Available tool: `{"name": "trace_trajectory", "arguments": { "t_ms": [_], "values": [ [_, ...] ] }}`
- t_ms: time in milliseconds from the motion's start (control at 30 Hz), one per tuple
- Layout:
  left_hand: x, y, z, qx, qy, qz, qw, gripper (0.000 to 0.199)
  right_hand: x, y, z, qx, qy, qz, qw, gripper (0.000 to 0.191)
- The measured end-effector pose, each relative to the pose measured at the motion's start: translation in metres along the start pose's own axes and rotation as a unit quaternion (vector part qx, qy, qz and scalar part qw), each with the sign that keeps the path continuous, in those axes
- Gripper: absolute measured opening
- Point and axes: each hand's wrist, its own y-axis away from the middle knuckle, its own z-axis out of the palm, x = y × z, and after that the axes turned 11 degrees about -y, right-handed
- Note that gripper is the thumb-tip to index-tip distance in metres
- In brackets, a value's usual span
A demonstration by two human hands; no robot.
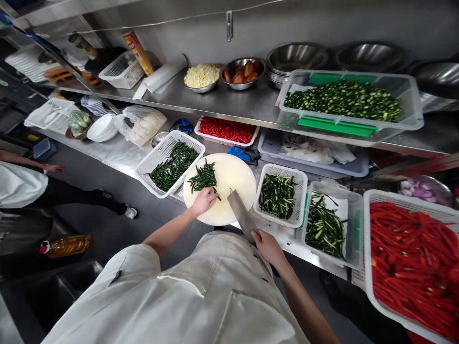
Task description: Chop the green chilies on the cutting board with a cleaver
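A round white cutting board (pixel 234 174) lies in front of me with a pile of thin green chili peppers (pixel 203 176) on its left half. My left hand (pixel 204 201) is on the board just below the pile, its fingers closed on a green chili at the fingertips. In my right hand (pixel 268 246) is the handle of a cleaver (pixel 241 212); its broad blade reaches over the board's front right edge, apart from the left hand. A white basket (pixel 141 174) of whole green chilies stands left of the board. Cut green pieces fill a smaller white basket (pixel 303 179) on the right.
Farther right are a clear bin (pixel 355 205) of green strips and a large basket (pixel 367 229) of red chilies. A tray of red chilies (pixel 227 130) sits behind the board. The steel shelf (pixel 251 106) above holds bowls and a clear tub. At left, another person (pixel 25 184) stands.
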Motion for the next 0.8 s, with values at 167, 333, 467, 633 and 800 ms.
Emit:
{"name": "trace_trajectory", "arguments": {
  "t_ms": [167, 333, 467, 633, 800],
  "values": [
    [0.048, -0.002, 0.03, -0.025, 0.115, 0.086, 0.989, 0.031, -0.021, -0.006, -0.012, 0.028, 0.069, 0.038, 0.997, 0.04],
    [0.064, -0.016, 0.04, -0.023, 0.146, 0.117, 0.982, 0.031, -0.033, 0.005, -0.031, 0.007, 0.098, 0.04, 0.994, 0.04],
    [0.06, -0.018, 0.04, -0.031, 0.154, 0.114, 0.981, 0.031, -0.027, 0.015, -0.034, -0.004, 0.098, 0.036, 0.995, 0.039],
    [0.061, -0.019, 0.039, -0.03, 0.155, 0.12, 0.98, 0.031, -0.036, -0.02, -0.015, 0.016, 0.074, 0.039, 0.996, 0.035],
    [0.059, -0.019, 0.03, -0.032, 0.16, 0.123, 0.979, 0.028, -0.043, -0.054, -0.019, 0.026, 0.042, -0.011, 0.999, 0.037]
  ]
}}
